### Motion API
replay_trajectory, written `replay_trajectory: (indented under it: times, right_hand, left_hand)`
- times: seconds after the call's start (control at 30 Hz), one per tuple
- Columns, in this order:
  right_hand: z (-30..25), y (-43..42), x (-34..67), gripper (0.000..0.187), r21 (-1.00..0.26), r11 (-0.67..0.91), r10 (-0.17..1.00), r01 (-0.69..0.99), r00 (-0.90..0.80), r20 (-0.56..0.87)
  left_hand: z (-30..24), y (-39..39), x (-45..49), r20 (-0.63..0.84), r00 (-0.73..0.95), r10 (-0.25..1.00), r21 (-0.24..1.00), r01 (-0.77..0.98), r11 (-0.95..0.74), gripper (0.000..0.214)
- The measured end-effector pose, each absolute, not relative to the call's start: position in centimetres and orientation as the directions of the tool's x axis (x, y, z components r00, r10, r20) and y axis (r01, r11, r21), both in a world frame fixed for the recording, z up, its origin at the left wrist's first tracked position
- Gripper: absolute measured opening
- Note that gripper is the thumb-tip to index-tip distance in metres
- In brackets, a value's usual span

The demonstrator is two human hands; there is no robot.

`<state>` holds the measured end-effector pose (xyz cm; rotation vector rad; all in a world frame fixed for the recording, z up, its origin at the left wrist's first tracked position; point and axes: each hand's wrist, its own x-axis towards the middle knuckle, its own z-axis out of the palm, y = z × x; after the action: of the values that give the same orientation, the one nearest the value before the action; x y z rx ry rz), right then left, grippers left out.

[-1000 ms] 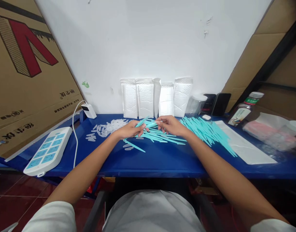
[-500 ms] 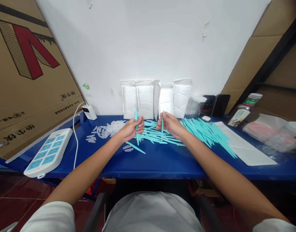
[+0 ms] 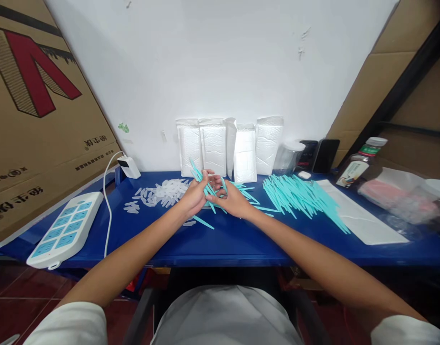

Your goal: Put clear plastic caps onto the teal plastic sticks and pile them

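My left hand (image 3: 196,194) is closed around a small bundle of teal plastic sticks (image 3: 199,175), which poke up and fan out above my fingers. My right hand (image 3: 233,201) is pressed against the left one, fingers curled on the same bundle. Both hands hover over a scatter of loose teal sticks (image 3: 248,196) on the blue table (image 3: 227,239). A single teal stick (image 3: 203,222) lies just in front of my left hand. A heap of small clear plastic caps (image 3: 162,190) sits to the left of my hands.
A large pile of teal sticks (image 3: 302,199) lies to the right, beside a white sheet (image 3: 363,220). White padded envelopes (image 3: 229,146) lean on the wall. A power strip (image 3: 63,229) lies at far left. A jar, phones, a bottle (image 3: 359,163) and bags are at right.
My hands, held apart with sticks upright in each, have come together; the right hand has moved left onto the bundle in my left hand.
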<state>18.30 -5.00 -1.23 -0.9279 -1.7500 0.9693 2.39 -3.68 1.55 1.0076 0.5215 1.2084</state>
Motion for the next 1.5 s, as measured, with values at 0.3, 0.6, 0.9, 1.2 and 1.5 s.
replay_trajectory:
  times: [0.3, 0.6, 0.9, 1.2, 1.5]
  right_hand:
    - [0.6, -6.6, 17.8, 0.041, -0.839, 0.492, 0.820, 0.232, -0.445, 0.359]
    - [0.9, -5.1, 20.2, 0.061, -0.868, 0.429, 0.871, 0.248, -0.366, 0.326]
    - [1.4, -4.6, 21.2, 0.066, -0.794, 0.456, 0.888, 0.402, -0.271, 0.373]
    - [1.4, -4.7, 21.2, 0.059, -0.759, 0.527, 0.844, 0.383, -0.345, 0.411]
    - [2.2, -4.6, 21.3, 0.055, -0.722, 0.560, 0.822, 0.406, -0.379, 0.424]
  left_hand:
    - [1.8, -3.8, 1.8, 0.174, 0.332, 0.927, 0.934, -0.353, -0.048, 0.057]
    - [2.0, -2.5, 0.8, 0.302, 0.219, 0.928, 0.950, -0.146, -0.275, 0.054]
    - [2.1, -1.6, -0.6, 0.424, 0.207, 0.882, 0.887, 0.103, -0.451, 0.056]
    - [1.6, -2.2, -0.1, 0.451, 0.076, 0.889, 0.872, 0.175, -0.457, 0.056]
    - [1.9, -2.3, 0.6, 0.484, 0.007, 0.875, 0.870, 0.099, -0.483, 0.052]
